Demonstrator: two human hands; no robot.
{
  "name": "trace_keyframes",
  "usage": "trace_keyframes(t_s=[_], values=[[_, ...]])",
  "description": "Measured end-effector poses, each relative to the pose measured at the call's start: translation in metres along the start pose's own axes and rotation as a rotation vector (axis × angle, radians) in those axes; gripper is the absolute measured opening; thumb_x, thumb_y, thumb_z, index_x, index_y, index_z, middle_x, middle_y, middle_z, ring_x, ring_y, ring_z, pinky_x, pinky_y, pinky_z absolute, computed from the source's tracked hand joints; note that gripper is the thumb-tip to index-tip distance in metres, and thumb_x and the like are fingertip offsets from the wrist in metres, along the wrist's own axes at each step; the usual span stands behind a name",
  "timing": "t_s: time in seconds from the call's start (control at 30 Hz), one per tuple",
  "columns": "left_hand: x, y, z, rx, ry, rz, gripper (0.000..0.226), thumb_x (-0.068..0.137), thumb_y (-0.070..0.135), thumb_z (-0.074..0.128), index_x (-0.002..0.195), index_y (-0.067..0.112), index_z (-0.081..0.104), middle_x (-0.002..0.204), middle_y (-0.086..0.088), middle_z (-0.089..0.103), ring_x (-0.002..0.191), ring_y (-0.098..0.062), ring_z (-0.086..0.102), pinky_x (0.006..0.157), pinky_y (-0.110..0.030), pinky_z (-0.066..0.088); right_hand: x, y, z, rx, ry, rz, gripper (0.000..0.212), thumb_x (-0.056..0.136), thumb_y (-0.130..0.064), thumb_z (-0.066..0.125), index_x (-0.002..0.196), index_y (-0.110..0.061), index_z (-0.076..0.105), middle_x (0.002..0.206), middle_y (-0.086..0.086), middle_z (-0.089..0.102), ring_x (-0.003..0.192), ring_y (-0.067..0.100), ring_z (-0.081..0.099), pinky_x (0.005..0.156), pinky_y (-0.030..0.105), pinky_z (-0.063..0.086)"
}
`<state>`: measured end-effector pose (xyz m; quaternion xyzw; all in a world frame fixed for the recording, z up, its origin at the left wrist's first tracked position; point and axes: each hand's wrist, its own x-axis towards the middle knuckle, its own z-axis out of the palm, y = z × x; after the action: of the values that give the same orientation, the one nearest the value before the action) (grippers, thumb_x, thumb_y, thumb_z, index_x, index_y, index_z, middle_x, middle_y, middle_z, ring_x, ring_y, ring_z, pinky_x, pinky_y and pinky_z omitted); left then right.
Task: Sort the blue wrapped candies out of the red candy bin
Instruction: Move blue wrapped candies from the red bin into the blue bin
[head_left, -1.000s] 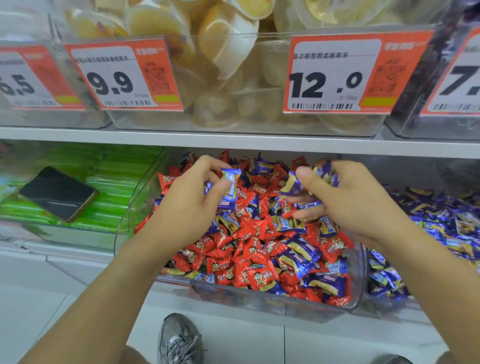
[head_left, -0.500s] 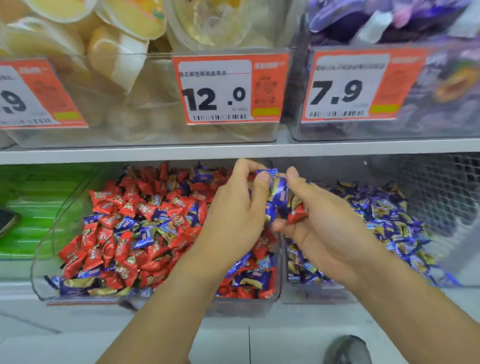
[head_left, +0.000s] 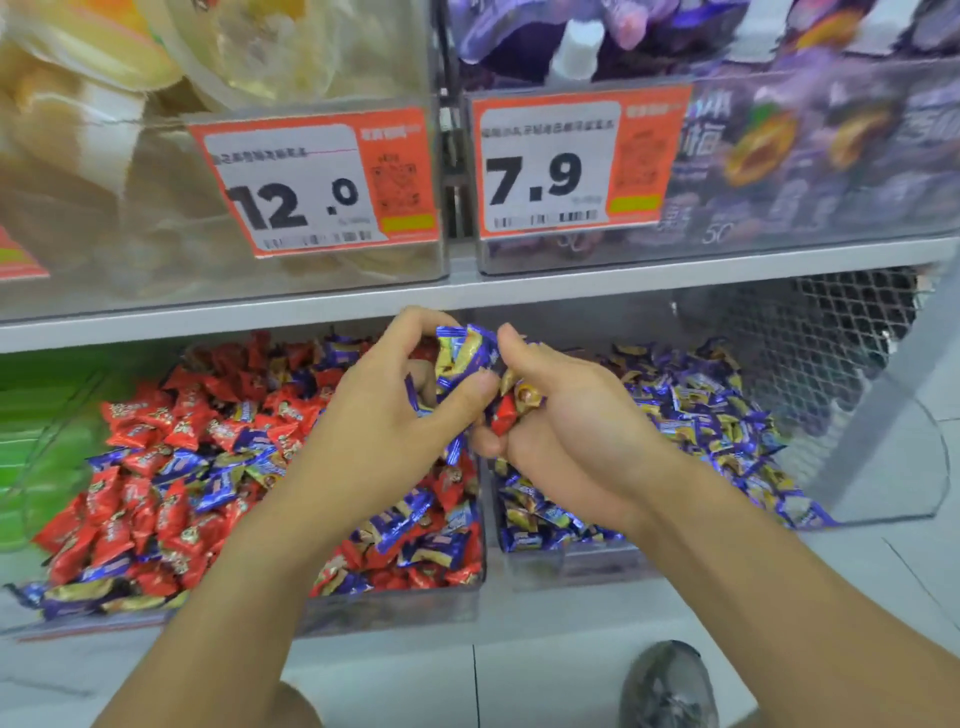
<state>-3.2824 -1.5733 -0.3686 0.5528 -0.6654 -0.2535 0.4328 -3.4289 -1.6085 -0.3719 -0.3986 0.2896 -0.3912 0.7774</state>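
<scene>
Above the divide between the red candy bin (head_left: 363, 605) and blue bin (head_left: 571, 564), the left hand (head_left: 384, 431) pinches blue wrapped candies (head_left: 462, 353); the right hand (head_left: 566, 431) cups a mixed handful, fingers curled.

Upper shelf (head_left: 467, 293) caps reach above bins; divider wall (head_left: 485, 519) between red bin (head_left: 389, 608) and blue bin (head_left: 571, 564); fronts open.

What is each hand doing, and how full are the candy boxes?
left hand: pinches blue candies.
right hand: grips a handful with one red candy in it.
red candy bin: heaped, red and blue still mixed.
blue candy bin: heaped with blue candies.
</scene>
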Motion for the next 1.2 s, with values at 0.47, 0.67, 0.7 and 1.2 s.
trace_keyframes(t_s=[0.47, 0.67, 0.7, 1.2], values=[[-0.044, -0.073, -0.1, 0.326, 0.125, -0.24, 0.03, 0.088, 0.052, 0.059, 0.105, 0.027, 0.054, 0.045, 0.011, 0.037, 0.045, -0.005, 0.035, 0.05, -0.023, 0.031, 0.05, 0.052, 0.046, -0.982, -0.021, -0.216, 0.022, 0.098, -0.047, 0.046, 0.114, -0.037, 0.059, 0.1, 0.018, 0.068, 0.088, 0.038, 0.067, 0.087, 0.053, 0.054], [-0.048, -0.075, -0.105, 0.321, 0.092, -0.261, 0.038, 0.088, 0.053, 0.059, 0.114, 0.026, 0.054, 0.044, 0.015, 0.042, 0.044, -0.003, 0.04, 0.053, -0.026, 0.035, 0.049, 0.037, 0.052, -1.051, 0.026, -0.36, 0.016, 0.098, -0.025, 0.058, 0.113, -0.027, 0.061, 0.095, -0.026, 0.061, 0.083, -0.023, 0.055, 0.069, -0.003, 0.036], [-0.047, -0.075, -0.104, 0.322, 0.092, -0.259, 0.037, 0.088, 0.053, 0.059, 0.113, 0.026, 0.054, 0.044, 0.015, 0.043, 0.044, -0.003, 0.041, 0.053, -0.027, 0.036, 0.048, 0.037, 0.052, -0.996, 0.026, -0.36, 0.016, 0.097, -0.022, 0.061, 0.112, -0.026, 0.062, 0.096, -0.027, 0.061, 0.083, -0.024, 0.056, 0.07, -0.003, 0.037], [-0.022, -0.046, -0.054, -0.022, 0.157, -0.131, 0.029, 0.098, 0.046, 0.046, 0.094, 0.018, 0.051, 0.052, 0.011, 0.036, 0.043, -0.007, 0.029, 0.048, -0.037, 0.035, 0.037, 0.029, 0.044, -0.502, 0.126, -0.124, 0.02, 0.096, -0.012, 0.054, 0.11, -0.023, 0.064, 0.092, 0.006, 0.064, 0.059, 0.019, 0.048, 0.048, 0.028, 0.04]])
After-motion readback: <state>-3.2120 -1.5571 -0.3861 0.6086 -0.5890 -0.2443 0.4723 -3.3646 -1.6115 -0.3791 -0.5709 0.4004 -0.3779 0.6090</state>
